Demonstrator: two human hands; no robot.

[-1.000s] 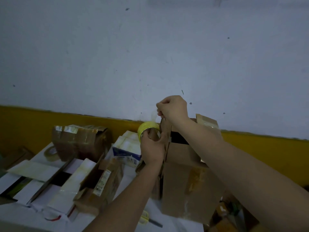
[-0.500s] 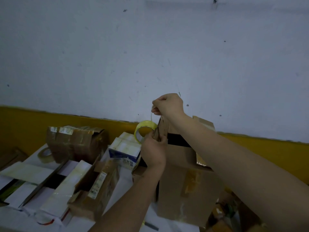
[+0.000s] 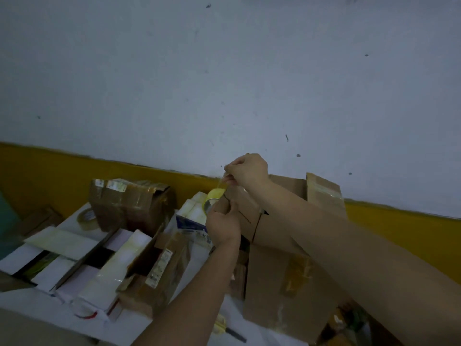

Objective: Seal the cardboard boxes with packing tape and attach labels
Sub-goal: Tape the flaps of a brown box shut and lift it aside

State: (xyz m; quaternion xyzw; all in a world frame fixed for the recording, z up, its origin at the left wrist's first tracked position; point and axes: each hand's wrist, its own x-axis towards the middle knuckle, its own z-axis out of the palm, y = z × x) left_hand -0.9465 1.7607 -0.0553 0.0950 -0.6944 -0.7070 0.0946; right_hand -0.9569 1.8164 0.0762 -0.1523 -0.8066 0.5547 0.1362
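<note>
Left hand [image 3: 222, 227] holds tape roll [image 3: 214, 199] on edge, strip rising to right hand [image 3: 247, 171].

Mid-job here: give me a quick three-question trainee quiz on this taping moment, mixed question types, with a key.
1. True or false: the left hand holds the yellow tape roll against the tall cardboard box.
2. What does the right hand pinch?
A. a label
B. the free end of the tape
C. scissors
3. Fill in: a second tape roll lies on the white table, to the ____ of the taped brown box.

Key: 1 true; 2 B; 3 left.
</note>
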